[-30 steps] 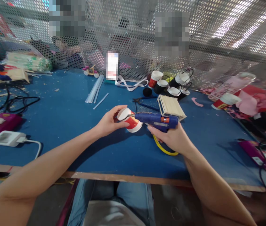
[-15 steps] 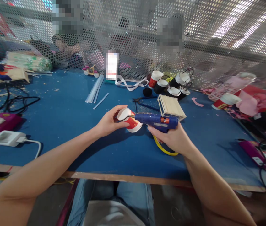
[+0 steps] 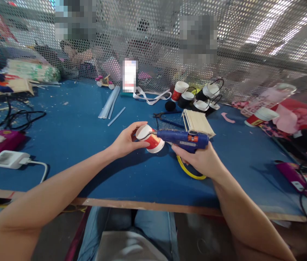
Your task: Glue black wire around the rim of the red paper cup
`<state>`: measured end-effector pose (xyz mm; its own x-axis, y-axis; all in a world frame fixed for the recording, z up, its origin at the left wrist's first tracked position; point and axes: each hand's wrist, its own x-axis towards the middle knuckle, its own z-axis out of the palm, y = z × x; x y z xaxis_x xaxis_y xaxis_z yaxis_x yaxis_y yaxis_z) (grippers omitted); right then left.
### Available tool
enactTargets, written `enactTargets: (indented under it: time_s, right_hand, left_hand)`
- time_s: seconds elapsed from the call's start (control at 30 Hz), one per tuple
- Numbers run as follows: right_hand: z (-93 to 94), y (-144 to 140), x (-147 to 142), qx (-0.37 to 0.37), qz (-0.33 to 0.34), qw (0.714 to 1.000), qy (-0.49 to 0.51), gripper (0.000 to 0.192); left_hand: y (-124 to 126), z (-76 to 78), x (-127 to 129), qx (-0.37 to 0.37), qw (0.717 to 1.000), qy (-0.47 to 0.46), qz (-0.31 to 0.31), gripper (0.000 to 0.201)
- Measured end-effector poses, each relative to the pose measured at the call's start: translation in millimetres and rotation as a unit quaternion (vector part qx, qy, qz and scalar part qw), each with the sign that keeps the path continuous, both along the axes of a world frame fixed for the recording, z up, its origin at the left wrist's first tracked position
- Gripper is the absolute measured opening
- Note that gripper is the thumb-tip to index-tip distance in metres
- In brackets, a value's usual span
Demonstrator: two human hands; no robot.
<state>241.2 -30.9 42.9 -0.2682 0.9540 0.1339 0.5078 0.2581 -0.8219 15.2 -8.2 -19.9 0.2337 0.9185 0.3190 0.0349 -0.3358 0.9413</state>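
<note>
**Head view: we glue the paper cup**

Head view shows our left hand (image 3: 126,142) wrapped around a small red and white paper cup (image 3: 150,138). The fingers (image 3: 136,125) are curled shut on it, thumb under and the others on top. The cup lies on its side just above the blue tabletop (image 3: 74,127), near the middle, with its white bottom turned to 10 o'clock.

Our right hand (image 3: 202,159) is closed tight around the blue glue gun (image 3: 183,139). The gun points to 9 o'clock, and its metal tip touches the cup near the top edge of the white bottom. A yellow cord (image 3: 190,173) loops down from the gun at 6 o'clock.

To do this well, we think we should hold the cup very still and squeeze the gun softly, so only a little glue comes out. We should keep our left fingers away from the tip, because it is likely hot. We should keep the cord loose so it does not pull the gun.

A stack of wooden sticks (image 3: 196,123) lies at 1 o'clock from the cup, just behind the gun. More cups with black handles (image 3: 200,96) sit farther back at 1 o'clock. Clear glue sticks (image 3: 110,103) lie at 11 o'clock.
</note>
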Motion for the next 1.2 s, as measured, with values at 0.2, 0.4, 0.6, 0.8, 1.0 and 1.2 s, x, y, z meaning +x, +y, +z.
enactTargets:
  time_s: [0.2,0.4,0.6,0.8,1.0,1.2]
  right_hand:
    - [-3.6,2.0,2.6,-0.005,0.005,1.000,-0.014,0.027]
    - [-2.9,2.6,3.5,0.003,0.000,1.000,-0.009,0.021]
    - [-1.8,5.0,5.7,0.021,0.001,1.000,-0.015,0.027]
    - [0.2,4.4,8.0,0.029,0.002,0.999,-0.018,0.028]
    - [1.7,2.9,8.4,0.024,0.007,0.999,-0.025,0.023]
    - [1.1,5.1,8.1,0.034,0.001,0.999,-0.020,0.026]
  left_hand:
    - [-0.7,1.3,-0.1,-0.008,1.000,0.000,-0.005,0.065]
    - [-0.8,2.6,0.2,-0.012,0.999,-0.031,-0.025,0.065]
    - [-1.6,1.6,1.2,-0.021,0.994,-0.071,-0.081,0.064]
    - [-0.9,1.3,1.3,-0.019,0.990,-0.094,-0.104,0.064]
    - [-0.9,1.2,0.6,-0.023,0.989,-0.096,-0.111,0.064]
    - [-2.7,0.4,1.3,-0.013,0.990,-0.076,-0.122,0.065]
